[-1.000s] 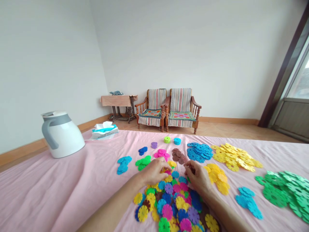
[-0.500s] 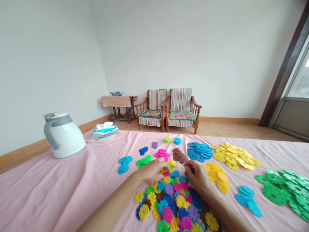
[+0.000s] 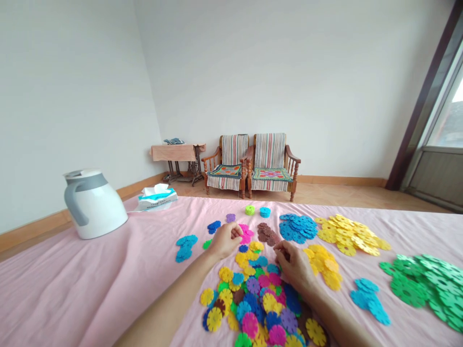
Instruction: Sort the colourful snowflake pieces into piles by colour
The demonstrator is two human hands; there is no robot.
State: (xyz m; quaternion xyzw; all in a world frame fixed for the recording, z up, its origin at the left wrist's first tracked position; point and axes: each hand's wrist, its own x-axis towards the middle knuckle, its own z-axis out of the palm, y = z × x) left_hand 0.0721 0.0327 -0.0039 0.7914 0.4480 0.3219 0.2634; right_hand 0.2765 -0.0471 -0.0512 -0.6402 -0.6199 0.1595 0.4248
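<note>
My left hand reaches over the pink snowflake discs, fingers curled in a pinch at that pile's left edge. A pink disc appears to be between its fingertips, largely hidden and merging with the pile. My right hand hovers at the right side of a mixed heap of coloured snowflake discs, just below the brown discs. Its thumb and fingers are pressed together; whatever they hold is hidden. Green discs are partly covered by my left hand.
Sorted disc piles lie around: blue, yellow, orange-yellow, green and light blue. A white thermos jug and a tissue pack stand left on the pink cloth. Two armchairs are behind.
My left hand has moved up and away from the heap to the pink pile. A pink disc beneath its fingers is gone from the heap. My right hand has barely moved.
</note>
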